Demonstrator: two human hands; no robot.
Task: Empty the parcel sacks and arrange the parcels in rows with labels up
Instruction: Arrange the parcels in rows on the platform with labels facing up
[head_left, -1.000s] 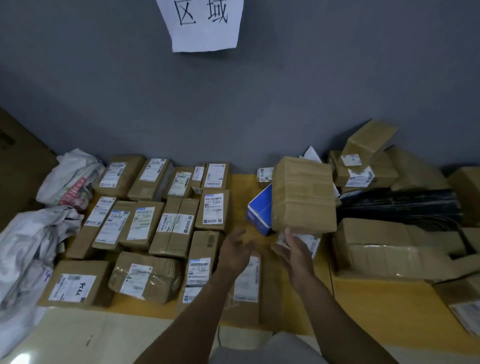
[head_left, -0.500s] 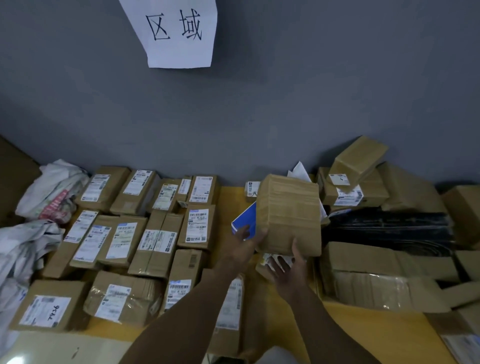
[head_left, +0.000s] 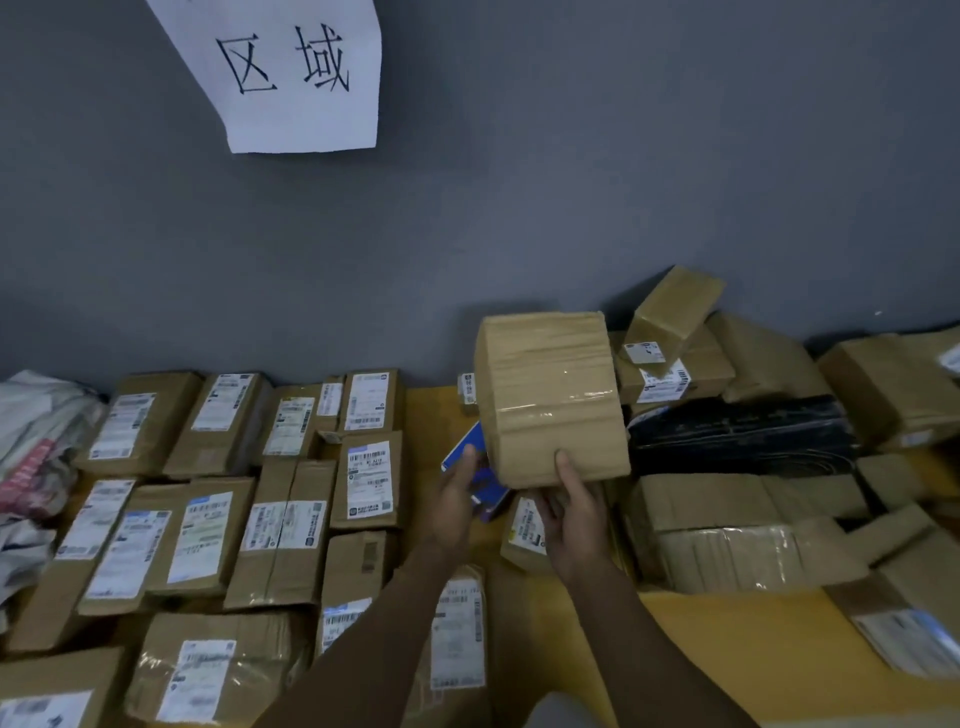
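A: Where's the box (head_left: 550, 400) right now?

B: Up off the table (head_left: 434, 415), in front of the wall, between the labelled rows (head_left: 369, 478) on the left and the loose pile (head_left: 727, 519) on the right. The right hand (head_left: 574, 514) has it by the near bottom edge: thumb pressed on the face towards us, fingers tucked under. It is clamped on firmly.

A: And the left hand (head_left: 457, 499)?

B: It's just beside the box's lower left corner, over a small blue box (head_left: 491, 488). Whether it grips either of the 2, I cannot tell; the fingers are partly hidden.

A: Any label showing?

B: None. I see 2 taped brown faces, both plain. I'd guess the label is underneath or on the far side.

A: So it needs turning.

B: I think so. The box sits above and beyond the right hand, its longer side running up and away from the person. Rolling it towards the body should bring a hidden face up.

A: Then where?

B: The bare strip of table lies to the left of the box, next to the last column of parcels. The left hand is nearer that gap, so it would likely steady that side. The sacks (head_left: 41, 441) lie far left, well apart.
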